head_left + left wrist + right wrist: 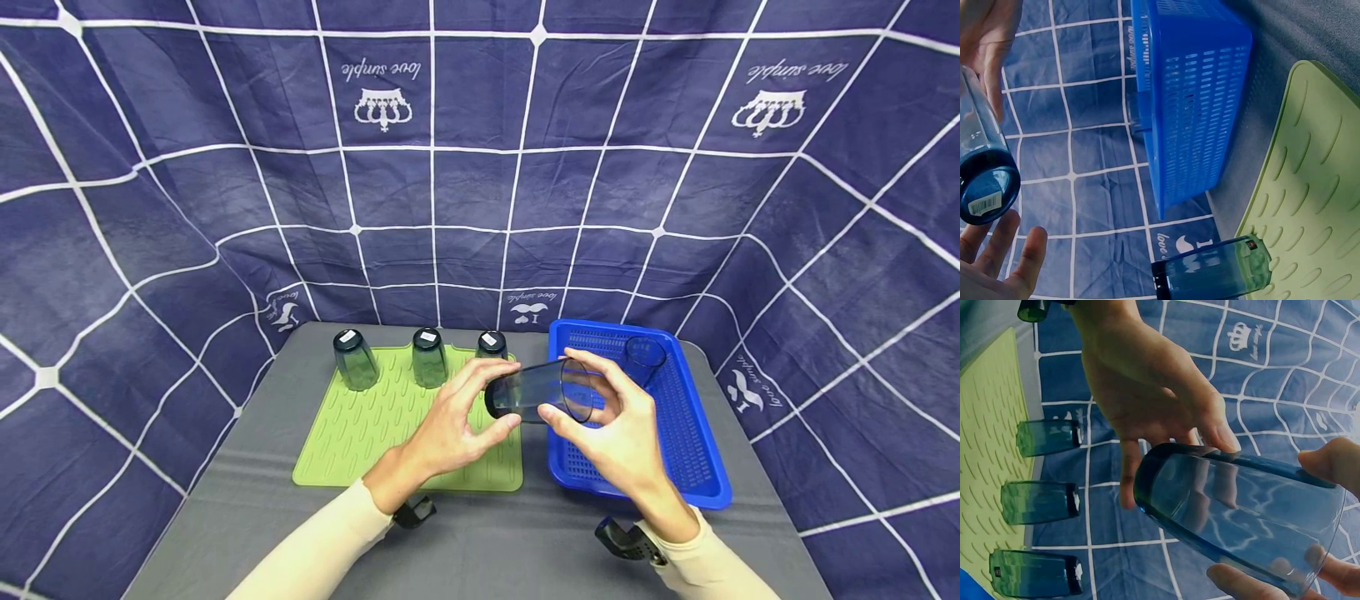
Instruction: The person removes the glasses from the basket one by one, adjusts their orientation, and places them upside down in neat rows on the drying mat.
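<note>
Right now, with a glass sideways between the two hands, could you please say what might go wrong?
The held glass lies sideways, its rim end in the right hand, so it might slip. If dropped, it could strike the blue basket. The left hand, at that glass's base, might topple the nearest upturned glass on the green mat.

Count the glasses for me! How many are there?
5: three upside-down glasses on the green mat, one glass in the fingers, one glass in the blue basket. More could be hidden there.

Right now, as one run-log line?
held glass: right hand at rim, left hand around base | green mat: three upturned glasses | blue basket: one glass
</note>
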The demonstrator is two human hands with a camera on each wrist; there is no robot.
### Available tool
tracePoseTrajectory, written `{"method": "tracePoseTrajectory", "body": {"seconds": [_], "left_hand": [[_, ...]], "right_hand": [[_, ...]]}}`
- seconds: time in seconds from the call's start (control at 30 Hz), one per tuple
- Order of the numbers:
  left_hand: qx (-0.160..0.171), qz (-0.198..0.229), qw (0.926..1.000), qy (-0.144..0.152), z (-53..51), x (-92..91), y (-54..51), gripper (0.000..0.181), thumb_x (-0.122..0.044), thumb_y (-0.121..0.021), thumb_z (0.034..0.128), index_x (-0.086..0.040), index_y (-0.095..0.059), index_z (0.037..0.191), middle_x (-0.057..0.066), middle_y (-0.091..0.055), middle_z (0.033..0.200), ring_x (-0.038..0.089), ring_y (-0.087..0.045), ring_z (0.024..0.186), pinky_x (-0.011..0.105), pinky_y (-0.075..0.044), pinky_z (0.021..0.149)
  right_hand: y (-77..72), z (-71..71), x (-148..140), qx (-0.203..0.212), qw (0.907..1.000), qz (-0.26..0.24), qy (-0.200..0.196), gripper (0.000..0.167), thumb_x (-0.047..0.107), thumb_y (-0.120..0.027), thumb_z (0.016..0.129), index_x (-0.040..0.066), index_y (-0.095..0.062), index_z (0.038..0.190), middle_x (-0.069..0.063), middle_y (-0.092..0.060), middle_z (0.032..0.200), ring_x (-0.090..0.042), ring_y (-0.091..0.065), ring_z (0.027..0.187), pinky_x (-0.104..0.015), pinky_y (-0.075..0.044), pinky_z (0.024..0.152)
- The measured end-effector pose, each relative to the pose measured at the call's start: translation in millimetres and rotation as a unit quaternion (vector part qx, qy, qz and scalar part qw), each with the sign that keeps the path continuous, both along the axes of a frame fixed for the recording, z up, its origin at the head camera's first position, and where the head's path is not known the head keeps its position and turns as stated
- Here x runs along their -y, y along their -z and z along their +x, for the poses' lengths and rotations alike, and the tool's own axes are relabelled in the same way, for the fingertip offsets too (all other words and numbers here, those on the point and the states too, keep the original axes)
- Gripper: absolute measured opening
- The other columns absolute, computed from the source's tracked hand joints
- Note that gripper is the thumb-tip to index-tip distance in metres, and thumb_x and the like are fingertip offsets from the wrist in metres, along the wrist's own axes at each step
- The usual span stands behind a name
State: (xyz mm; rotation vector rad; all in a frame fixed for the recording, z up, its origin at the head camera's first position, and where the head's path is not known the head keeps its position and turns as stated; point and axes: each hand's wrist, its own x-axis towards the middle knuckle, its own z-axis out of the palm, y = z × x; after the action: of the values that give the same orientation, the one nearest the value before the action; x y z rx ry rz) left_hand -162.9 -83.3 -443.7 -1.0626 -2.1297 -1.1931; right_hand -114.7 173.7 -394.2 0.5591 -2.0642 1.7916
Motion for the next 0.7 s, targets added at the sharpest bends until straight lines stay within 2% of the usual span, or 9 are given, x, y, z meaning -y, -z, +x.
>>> {"method": "tracePoseTrajectory", "body": {"seconds": [0.03,0.1,0.23,0.27,0.5,0.7], "left_hand": [[0.002,-0.001,1.0,0.0,0.3,0.0,0.2,0.066,-0.026,-0.09,0.0998,-0.016,-0.066,0.16,0.006,-0.072,0.155,0.025,-0.071,0.145,0.042,-0.059,0.123],[0.008,-0.001,1.0,0.001,1.2,0.0,0.3,0.067,-0.026,-0.09,0.0996,-0.017,-0.065,0.161,0.006,-0.072,0.156,0.025,-0.071,0.145,0.041,-0.058,0.126],[0.017,-0.004,0.9998,0.003,2.8,0.1,0.7,0.072,-0.027,-0.091,0.0989,-0.017,-0.062,0.164,0.006,-0.071,0.156,0.024,-0.072,0.144,0.042,-0.059,0.124],[0.019,-0.005,0.9998,0.005,3.2,0.1,0.7,0.073,-0.026,-0.091,0.0988,-0.017,-0.061,0.165,0.006,-0.071,0.156,0.024,-0.072,0.144,0.042,-0.059,0.123],[0.031,0.002,0.9993,0.02,4.3,-1.1,0.5,0.077,-0.023,-0.092,0.0983,-0.016,-0.058,0.167,0.009,-0.071,0.157,0.025,-0.072,0.142,0.041,-0.06,0.122],[0.035,0.009,0.9991,0.024,4.0,-1.6,1.6,0.076,-0.023,-0.092,0.0987,-0.016,-0.058,0.167,0.007,-0.071,0.158,0.025,-0.072,0.143,0.04,-0.06,0.123]], "right_hand": [[0.2,0.0,0.4,-0.001,1.0,-0.002,-0.001,0.08,-0.013,-0.097,0.083,0.009,-0.071,0.155,-0.004,-0.076,0.149,-0.011,-0.08,0.128,-0.034,-0.074,0.091],[1.0,-0.1,1.0,-0.004,1.0,-0.005,-0.004,0.08,-0.014,-0.097,0.083,0.009,-0.071,0.155,-0.004,-0.076,0.15,-0.011,-0.08,0.128,-0.034,-0.074,0.091],[2.3,0.0,1.6,-0.011,0.9998,-0.013,-0.011,0.08,-0.016,-0.095,0.083,0.007,-0.07,0.156,-0.002,-0.076,0.15,-0.011,-0.08,0.128,-0.034,-0.074,0.091],[2.5,0.1,1.7,-0.012,0.9997,-0.015,-0.013,0.08,-0.016,-0.095,0.083,0.006,-0.07,0.156,0.002,-0.076,0.149,-0.012,-0.08,0.128,-0.034,-0.074,0.091],[1.8,-0.4,2.1,-0.017,0.9991,-0.029,-0.026,0.081,-0.02,-0.093,0.083,0.004,-0.068,0.156,0.0,-0.077,0.148,-0.015,-0.081,0.129,-0.037,-0.074,0.09],[2.3,-0.8,2.4,-0.022,0.9986,-0.035,-0.034,0.082,-0.023,-0.091,0.082,0.001,-0.067,0.157,0.0,-0.078,0.147,-0.017,-0.081,0.129,-0.04,-0.074,0.09]]}}
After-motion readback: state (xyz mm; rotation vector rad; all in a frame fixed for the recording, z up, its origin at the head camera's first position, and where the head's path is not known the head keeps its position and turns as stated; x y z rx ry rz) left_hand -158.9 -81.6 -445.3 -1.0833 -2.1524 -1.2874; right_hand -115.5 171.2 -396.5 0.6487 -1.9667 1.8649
